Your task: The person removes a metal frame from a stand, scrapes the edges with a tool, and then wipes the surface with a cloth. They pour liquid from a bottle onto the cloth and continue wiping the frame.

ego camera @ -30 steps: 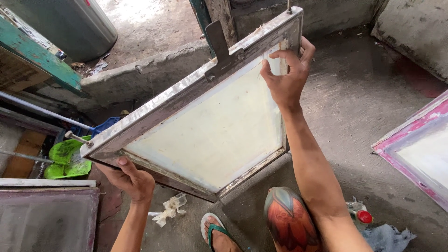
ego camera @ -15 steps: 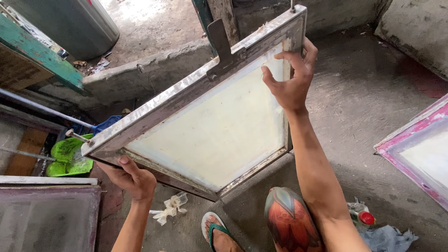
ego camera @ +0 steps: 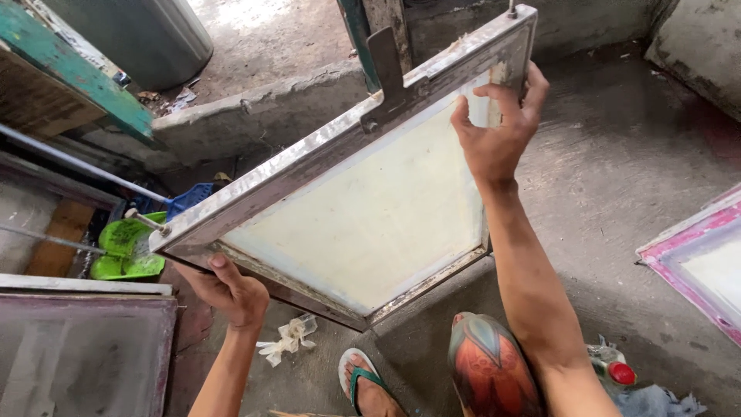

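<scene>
Both your hands gripped the screen-printing frame point(ego camera: 363, 193), tilted above the concrete floor point(ego camera: 617, 177): your left hand point(ego camera: 231, 289) closed on its lower near corner, your right hand point(ego camera: 494, 131) clasped its upper far edge. Beyond your left hand sat a green basin point(ego camera: 123, 247); farther off, a grey barrel point(ego camera: 139, 35) stood.

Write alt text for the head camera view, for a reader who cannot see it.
Two bare hands hold up a large framed printing screen with pale mesh, tilted over a concrete floor: the left hand grips its lower corner, the right hand its upper edge. A pink-framed screen lies to the right, a green tub to the left.
</scene>
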